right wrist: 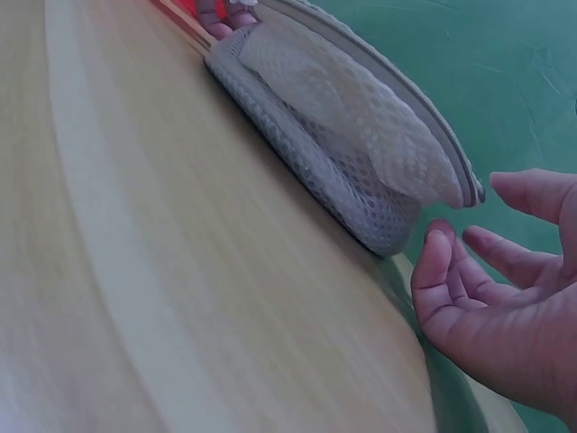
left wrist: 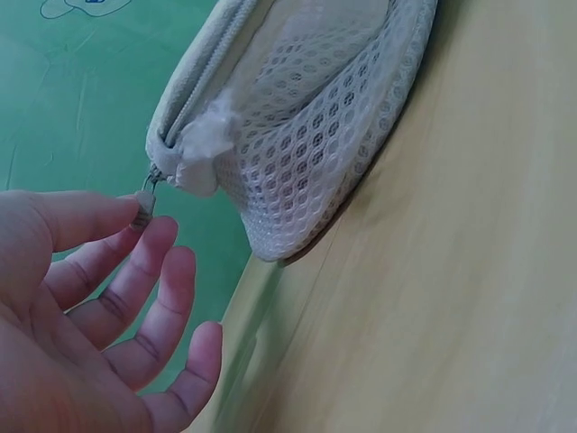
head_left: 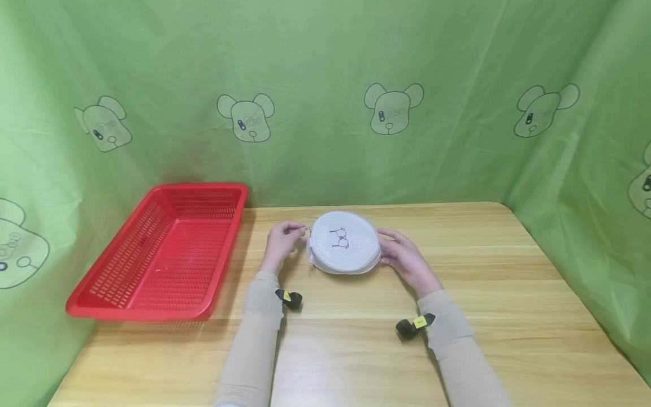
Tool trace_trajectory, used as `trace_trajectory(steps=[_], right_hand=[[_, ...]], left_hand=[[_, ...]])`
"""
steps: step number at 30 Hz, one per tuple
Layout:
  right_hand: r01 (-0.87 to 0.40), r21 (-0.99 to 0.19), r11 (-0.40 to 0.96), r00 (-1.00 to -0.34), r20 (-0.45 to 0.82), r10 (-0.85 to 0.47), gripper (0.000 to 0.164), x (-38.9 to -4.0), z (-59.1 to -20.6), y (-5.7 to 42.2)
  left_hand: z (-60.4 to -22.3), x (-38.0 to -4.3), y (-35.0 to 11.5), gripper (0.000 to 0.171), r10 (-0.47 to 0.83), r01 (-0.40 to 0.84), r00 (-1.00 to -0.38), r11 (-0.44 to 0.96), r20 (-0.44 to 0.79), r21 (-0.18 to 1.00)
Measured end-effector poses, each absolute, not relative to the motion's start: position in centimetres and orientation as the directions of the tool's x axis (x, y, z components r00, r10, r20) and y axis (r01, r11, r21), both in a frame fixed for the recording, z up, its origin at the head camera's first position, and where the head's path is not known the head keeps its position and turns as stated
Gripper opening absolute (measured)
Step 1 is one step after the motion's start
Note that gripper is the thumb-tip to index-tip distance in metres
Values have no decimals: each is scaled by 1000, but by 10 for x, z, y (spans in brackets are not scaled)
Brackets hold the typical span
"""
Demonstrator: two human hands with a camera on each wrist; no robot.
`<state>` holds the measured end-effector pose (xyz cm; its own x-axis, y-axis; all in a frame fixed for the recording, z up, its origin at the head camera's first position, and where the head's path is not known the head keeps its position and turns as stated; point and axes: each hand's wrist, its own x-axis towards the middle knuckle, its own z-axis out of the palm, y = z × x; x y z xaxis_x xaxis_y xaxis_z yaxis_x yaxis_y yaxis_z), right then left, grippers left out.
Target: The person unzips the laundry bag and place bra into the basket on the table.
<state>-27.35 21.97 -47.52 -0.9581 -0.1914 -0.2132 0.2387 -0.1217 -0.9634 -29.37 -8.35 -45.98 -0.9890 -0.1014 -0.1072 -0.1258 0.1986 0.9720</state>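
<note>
A round white mesh laundry bag (head_left: 346, 242) rests on the wooden table, a small bra drawing on its lid. My left hand (head_left: 282, 243) is at its left side. In the left wrist view, thumb and index finger pinch the zipper pull (left wrist: 144, 207) at the end of the zipper (left wrist: 212, 68), the other fingers loosely bent. On the bag's right side is my right hand (head_left: 404, 257), its fingertips (right wrist: 439, 233) right by the mesh wall. That hand grips nothing, its fingers lightly bent. The zipper runs round the bag's upper rim; inside, the contents are hidden.
A red plastic basket (head_left: 231, 249) with slotted walls stands at the table's left. Green cloth (head_left: 325, 164) with bear-head prints hangs behind the table and along both sides. Wood-grain tabletop (head_left: 508, 316) extends to the right and in front of the bag.
</note>
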Motion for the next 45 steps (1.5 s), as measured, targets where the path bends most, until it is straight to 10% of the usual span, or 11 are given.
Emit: trace_trajectory(steps=[45], right_hand=[[187,-979,-79,-917,-145,-372,67,-274,-478,238]], left_hand=[[-426,-284,-70,23,92,196,-980,321,175,927]])
